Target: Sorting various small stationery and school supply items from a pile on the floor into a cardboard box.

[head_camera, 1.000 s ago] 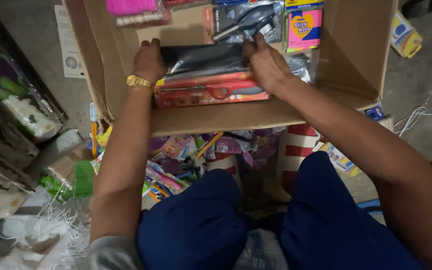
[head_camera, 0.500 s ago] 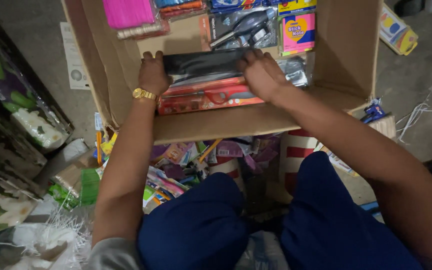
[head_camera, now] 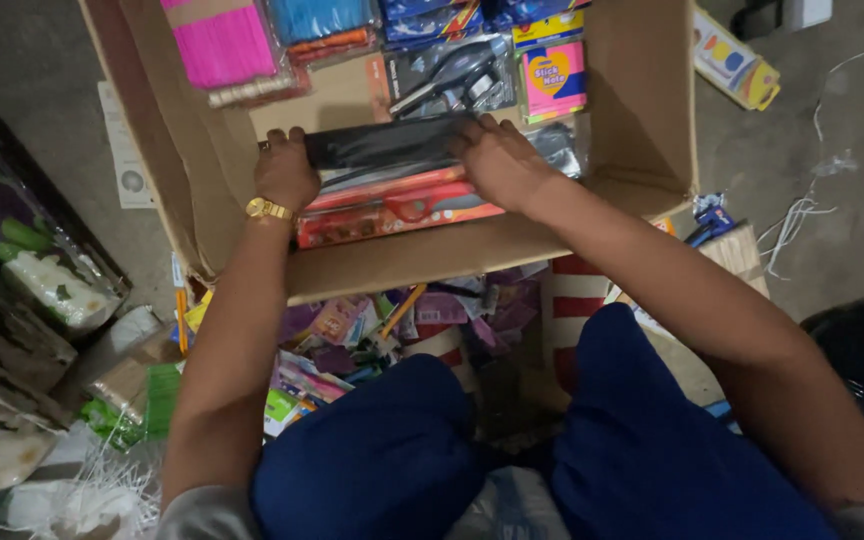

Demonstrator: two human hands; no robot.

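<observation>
Black flat pack (head_camera: 382, 143) in the cardboard box (head_camera: 642, 110), ends under curled fingers of left hand (head_camera: 285, 172) and right hand (head_camera: 497, 160).

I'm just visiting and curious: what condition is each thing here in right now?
Cardboard box: open, flaps up.
Black packet: flat, gripped at both ends.
Left hand: on the packet's left end.
Right hand: on its right end.
Red scissor packs: stacked under the packet.
Pink sticks bundle: wrapped.

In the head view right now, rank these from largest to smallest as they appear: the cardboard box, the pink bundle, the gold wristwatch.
1. cardboard box
2. pink bundle, partly cut off by the frame's top edge
3. gold wristwatch on the left wrist
</observation>
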